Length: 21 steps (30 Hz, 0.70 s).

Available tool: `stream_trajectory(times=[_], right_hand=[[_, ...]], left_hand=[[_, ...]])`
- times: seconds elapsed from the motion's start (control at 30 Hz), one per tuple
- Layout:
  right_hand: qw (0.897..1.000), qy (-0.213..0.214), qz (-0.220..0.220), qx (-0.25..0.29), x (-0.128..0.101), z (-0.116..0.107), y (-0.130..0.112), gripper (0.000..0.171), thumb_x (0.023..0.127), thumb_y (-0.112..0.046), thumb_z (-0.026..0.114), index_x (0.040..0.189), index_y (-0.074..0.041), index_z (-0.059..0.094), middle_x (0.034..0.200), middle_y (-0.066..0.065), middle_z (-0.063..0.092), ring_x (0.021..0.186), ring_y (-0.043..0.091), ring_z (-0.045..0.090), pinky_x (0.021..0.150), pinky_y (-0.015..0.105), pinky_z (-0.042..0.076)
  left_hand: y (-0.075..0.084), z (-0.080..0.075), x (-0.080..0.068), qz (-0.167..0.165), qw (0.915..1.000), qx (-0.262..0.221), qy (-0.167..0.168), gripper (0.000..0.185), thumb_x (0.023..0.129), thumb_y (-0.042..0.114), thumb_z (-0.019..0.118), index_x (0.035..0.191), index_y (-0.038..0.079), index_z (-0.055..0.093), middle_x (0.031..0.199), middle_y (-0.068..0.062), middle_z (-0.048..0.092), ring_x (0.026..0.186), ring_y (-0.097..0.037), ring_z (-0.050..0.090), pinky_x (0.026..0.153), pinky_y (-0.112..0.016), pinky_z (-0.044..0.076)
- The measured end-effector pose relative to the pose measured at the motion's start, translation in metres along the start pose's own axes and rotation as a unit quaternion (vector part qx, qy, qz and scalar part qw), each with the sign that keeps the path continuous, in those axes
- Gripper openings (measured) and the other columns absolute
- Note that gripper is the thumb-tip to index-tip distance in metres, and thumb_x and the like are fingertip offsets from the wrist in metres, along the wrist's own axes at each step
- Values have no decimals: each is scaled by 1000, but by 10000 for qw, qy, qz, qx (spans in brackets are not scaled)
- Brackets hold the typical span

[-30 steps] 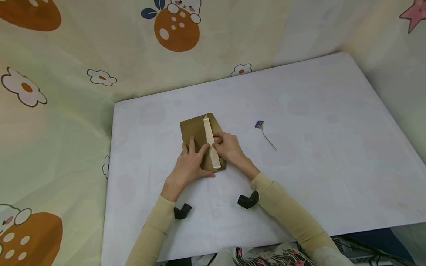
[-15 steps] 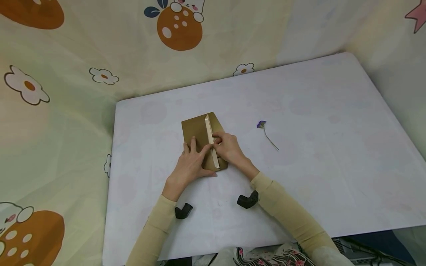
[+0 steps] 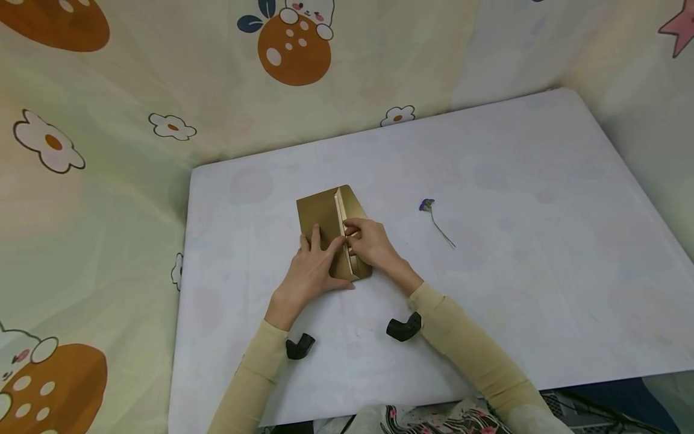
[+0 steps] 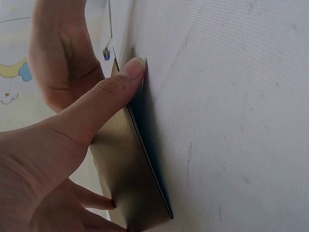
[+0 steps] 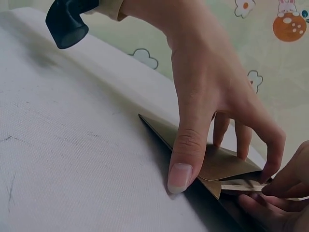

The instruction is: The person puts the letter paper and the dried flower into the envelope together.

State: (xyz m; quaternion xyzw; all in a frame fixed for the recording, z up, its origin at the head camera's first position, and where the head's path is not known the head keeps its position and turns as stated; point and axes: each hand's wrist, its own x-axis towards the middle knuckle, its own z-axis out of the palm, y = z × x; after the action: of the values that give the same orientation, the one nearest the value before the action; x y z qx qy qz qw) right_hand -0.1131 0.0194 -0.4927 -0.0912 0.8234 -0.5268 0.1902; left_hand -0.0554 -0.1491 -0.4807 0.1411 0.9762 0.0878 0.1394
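Observation:
A gold-brown paper envelope lies on the table, its open side and raised flap facing right. The narrow edge of a cream paper, apparently folded, shows in that opening; the rest is hidden inside. My left hand holds the envelope down, fingers spread on its face and thumb along its near edge. In the right wrist view, the left index finger bends to the opening beside the cream paper. My right hand pinches the paper's edge at the opening, its fingertips close to the left index fingertip.
A small dried purple flower on a thin stem lies to the right of the envelope. The white table meets patterned cloth walls at the back and left. Black fittings are worn at both wrists.
The cream strip in the envelope's opening shows much narrower than a second ago, as the right hand works it into the envelope. The left hand keeps its place on the envelope.

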Motion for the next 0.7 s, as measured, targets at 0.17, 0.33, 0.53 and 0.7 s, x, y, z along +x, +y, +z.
stream_trajectory(times=[0.17, 0.33, 0.53, 0.7], right_hand=[[9999, 41, 42, -105, 2, 1, -1, 45, 94, 8, 54, 139, 8, 58, 118, 20, 71, 93, 27, 76, 68, 24, 60], [9990, 81, 41, -432, 7, 2, 0, 47, 93, 7, 52, 140, 5, 59, 116, 17, 72, 89, 23, 75, 68, 24, 59], [9983, 24, -10, -580, 10, 2, -1, 45, 96, 6, 50, 139, 3, 61, 116, 17, 72, 87, 23, 74, 69, 25, 58], [9992, -42, 12, -407, 11, 4, -1, 40, 101, 1, 52, 140, 3, 60, 117, 18, 72, 89, 26, 75, 68, 26, 60]], left_hand=[[-2, 0, -1, -45, 10000, -36, -22, 104, 72, 69, 83, 156, 29, 37, 162, -37, 18, 140, -68, 30, 85, -62, 57], [-2, 0, -1, 16, 10000, -59, -4, 103, 73, 69, 82, 156, 29, 37, 162, -38, 19, 140, -69, 30, 86, -64, 56], [-1, 0, -1, 60, 10000, 11, 58, 105, 72, 70, 82, 158, 28, 37, 162, -37, 21, 139, -68, 33, 85, -62, 57], [-2, 0, -1, 53, 9999, 62, 58, 106, 72, 70, 82, 158, 27, 37, 162, -37, 21, 138, -68, 33, 84, -62, 58]])
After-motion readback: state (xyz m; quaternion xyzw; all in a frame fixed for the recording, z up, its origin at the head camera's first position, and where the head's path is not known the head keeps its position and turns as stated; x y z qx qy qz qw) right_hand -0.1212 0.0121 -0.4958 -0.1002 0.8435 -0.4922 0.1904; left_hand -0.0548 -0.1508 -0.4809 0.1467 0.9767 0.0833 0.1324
